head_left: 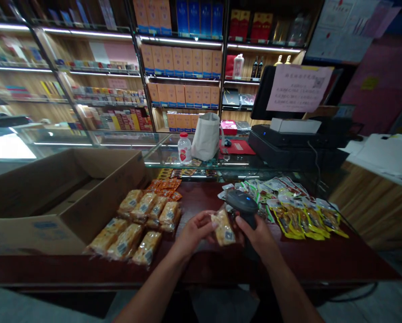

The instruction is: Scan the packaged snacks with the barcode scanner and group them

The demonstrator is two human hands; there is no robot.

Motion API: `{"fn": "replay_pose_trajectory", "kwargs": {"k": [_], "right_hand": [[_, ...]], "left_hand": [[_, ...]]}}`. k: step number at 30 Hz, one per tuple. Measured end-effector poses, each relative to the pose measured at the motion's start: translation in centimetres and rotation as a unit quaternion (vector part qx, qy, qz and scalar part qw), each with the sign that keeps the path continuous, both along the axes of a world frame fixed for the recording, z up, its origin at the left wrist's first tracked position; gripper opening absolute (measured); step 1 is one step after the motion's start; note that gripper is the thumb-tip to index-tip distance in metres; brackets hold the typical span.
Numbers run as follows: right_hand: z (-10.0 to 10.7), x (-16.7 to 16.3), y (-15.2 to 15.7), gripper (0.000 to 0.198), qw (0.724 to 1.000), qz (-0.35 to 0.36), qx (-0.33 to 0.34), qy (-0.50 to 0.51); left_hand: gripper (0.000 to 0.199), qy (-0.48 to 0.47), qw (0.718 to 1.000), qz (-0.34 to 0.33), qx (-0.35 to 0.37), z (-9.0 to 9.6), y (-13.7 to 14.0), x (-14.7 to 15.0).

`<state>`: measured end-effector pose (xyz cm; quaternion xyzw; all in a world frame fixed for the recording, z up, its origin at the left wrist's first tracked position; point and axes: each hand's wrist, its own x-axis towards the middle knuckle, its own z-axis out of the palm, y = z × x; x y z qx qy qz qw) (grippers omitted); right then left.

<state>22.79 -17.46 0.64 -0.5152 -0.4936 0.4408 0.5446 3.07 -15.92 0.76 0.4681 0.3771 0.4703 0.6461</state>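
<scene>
My left hand grips a plastic-wrapped bread pack with a barcode label facing up. In my right hand is a dark barcode scanner with a small blue light, its head just above and right of the pack. Several more wrapped bread packs lie in rows to the left. Behind them sit small orange snack packets. On the right lie yellow-edged snack packs and, behind those, silvery and green packets.
An open cardboard box stands at the left of the dark red table. A glass counter behind bears a red-capped bottle, a white bag and a monitor above a black cash drawer. Stocked shelves line the wall.
</scene>
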Motion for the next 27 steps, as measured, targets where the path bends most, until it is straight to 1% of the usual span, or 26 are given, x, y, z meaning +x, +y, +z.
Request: {"fn": "replay_pose_trajectory", "kwargs": {"k": [2, 4, 9, 11, 13, 17, 20, 25, 27], "right_hand": [[-0.1, 0.5, -0.2, 0.051, 0.999, -0.004, -0.013, 0.043], [-0.2, 1.3, -0.7, 0.051, 0.998, -0.005, -0.022, 0.055], [-0.8, 3.0, -3.0, 0.047, 0.998, 0.05, -0.028, -0.013], [-0.7, 3.1, -3.9, 0.045, 0.997, 0.053, -0.029, -0.043], [-0.4, 2.8, -4.6, 0.042, 0.996, 0.038, -0.034, -0.077], [0.5, 2.0, -5.2, 0.034, 0.99, -0.002, -0.042, -0.131], [0.7, 1.5, -5.2, 0.031, 0.988, -0.015, -0.035, -0.151], [0.4, 1.6, -4.8, 0.039, 0.988, -0.013, -0.015, -0.153], [0.1, 1.9, -4.6, 0.042, 0.988, 0.0, -0.015, -0.156]], "left_hand": [[0.054, -0.014, 0.998, 0.063, 0.0, -0.4, 1.0, -0.4], [0.055, -0.027, 0.994, 0.108, -0.001, -0.7, 1.9, -0.9], [0.053, -0.05, 0.984, 0.169, 0.012, -1.1, 2.7, -1.2], [0.051, -0.047, 0.981, 0.185, 0.023, -1.3, 2.8, -1.0], [0.051, -0.042, 0.978, 0.202, 0.027, -1.8, 3.0, -1.0], [0.051, -0.032, 0.976, 0.214, 0.02, -2.7, 3.4, -1.1], [0.049, -0.022, 0.976, 0.214, 0.019, -3.0, 3.4, -1.0], [0.049, -0.017, 0.976, 0.217, 0.019, -2.6, 3.2, -0.7], [0.048, -0.012, 0.976, 0.216, 0.019, -2.5, 3.1, -0.6]]}}
